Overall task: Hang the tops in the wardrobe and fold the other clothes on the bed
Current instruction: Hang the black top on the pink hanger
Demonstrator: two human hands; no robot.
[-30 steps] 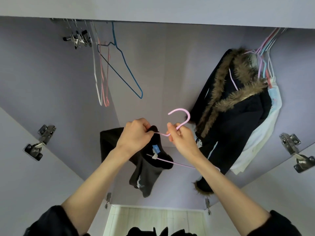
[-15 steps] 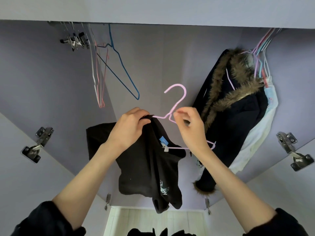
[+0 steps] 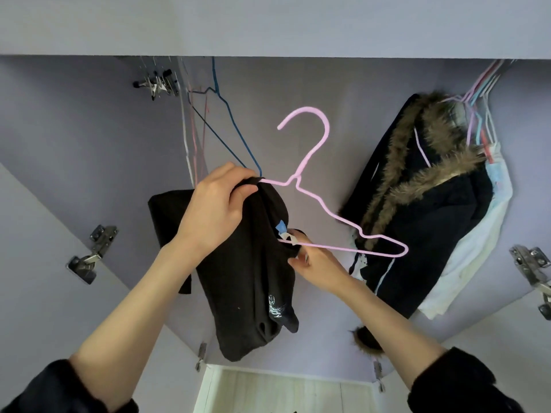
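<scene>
at the far left a metal hinge (image 3: 89, 254) sat on the open wardrobe door. higher up, metal clips (image 3: 156, 83) hung under the top of the wardrobe (image 3: 298, 84), and just right of them a few bare hangers dangled together, a blue hanger (image 3: 229, 126) the plainest among them. below these the left hand (image 3: 216, 211) was raised in front of the wardrobe, its fingers (image 3: 229, 174) curled and pinching the shoulder of the black top (image 3: 250, 278) at the left end of the pink hanger (image 3: 313, 153). the top hung from that end only, bunched and drooping, a blue tag showing at its neck. the hanger was held in the air, tilted down to the right, its hook free of any rail. the right hand (image 3: 319, 266) sat lower, its fingers pinching the neck edge of the top by the hanger's lower bar. right of that hung a dark coat (image 3: 423, 222) with a fur trim, and pale garments (image 3: 477, 251) behind it. a second hinge (image 3: 530, 263) sat at the far right.
</scene>
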